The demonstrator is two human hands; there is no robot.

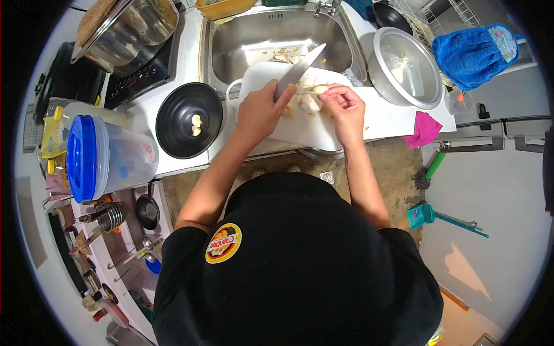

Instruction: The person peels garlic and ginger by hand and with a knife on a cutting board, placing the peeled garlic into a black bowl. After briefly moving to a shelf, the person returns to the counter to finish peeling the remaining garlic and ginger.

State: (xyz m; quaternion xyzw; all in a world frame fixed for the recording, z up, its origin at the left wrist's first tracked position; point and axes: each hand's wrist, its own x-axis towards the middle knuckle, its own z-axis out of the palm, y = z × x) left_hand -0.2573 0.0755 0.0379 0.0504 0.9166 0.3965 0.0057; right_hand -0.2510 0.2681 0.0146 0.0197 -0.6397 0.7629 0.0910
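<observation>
My left hand (258, 111) is wrapped round the handle of a kitchen knife (301, 70), whose blade points up and right over the white cutting board (266, 73). My right hand (345, 109) pinches what looks like a garlic clove (320, 89) between thumb and fingers, above the board. Close to its thumb lies a pale garlic bulb (310, 103), with loose skins and pieces around it. The board rests across the front of the sink. Two peeled cloves (197, 124) sit in a black bowl (168, 138) left of my left hand.
Food scraps lie in the steel sink (228, 52) behind the board. A large metal bowl (378, 66) stands to the right, beside a pink cloth (423, 130) hanging at the counter edge. At left are a blue-lidded container (130, 153) and a big pot (135, 34) on the cooktop.
</observation>
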